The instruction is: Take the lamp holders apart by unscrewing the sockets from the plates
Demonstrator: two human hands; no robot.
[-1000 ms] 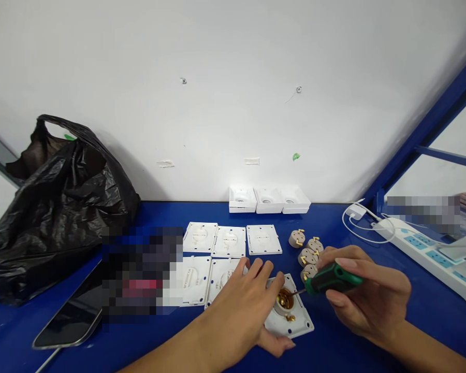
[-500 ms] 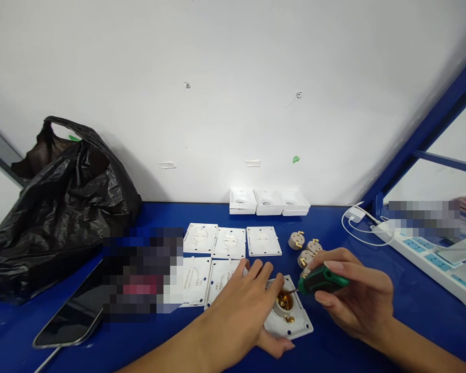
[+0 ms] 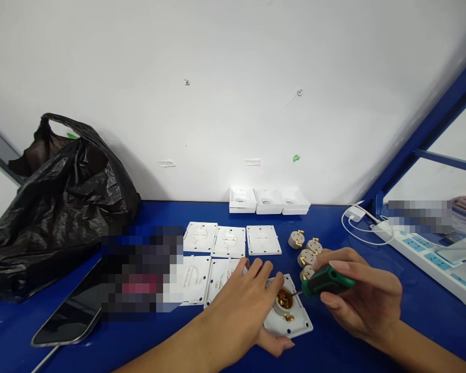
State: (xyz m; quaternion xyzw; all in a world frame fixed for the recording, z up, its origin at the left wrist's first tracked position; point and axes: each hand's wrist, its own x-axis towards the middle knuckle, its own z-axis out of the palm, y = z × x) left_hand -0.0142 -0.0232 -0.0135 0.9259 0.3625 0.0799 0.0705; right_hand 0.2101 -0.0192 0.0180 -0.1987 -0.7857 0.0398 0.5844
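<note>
My right hand (image 3: 367, 295) is closed around the green and black handle of a screwdriver (image 3: 328, 280). Its thin shaft points left, with the tip at the rim of a round lamp socket (image 3: 284, 301) lined with brass-coloured metal. That socket sits on a square white plate (image 3: 295, 324) with holes near its edges. My left hand (image 3: 252, 305) grips the plate's left side, thumb at the near edge and fingers beside the socket. Several loose beige socket inserts (image 3: 306, 257) with brass tabs lie just behind the screwdriver.
More white plates (image 3: 263, 240) lie in two rows behind my left hand. Three white square housings (image 3: 268, 202) stand against the wall. A black plastic bag (image 3: 66, 207) and a phone (image 3: 68, 316) are at left; a power strip (image 3: 431, 254) with white cables is at right.
My right hand and the screwdriver have shifted slightly to the right, pulling the tip from inside the socket towards its rim. My left hand and the plate stay in place.
</note>
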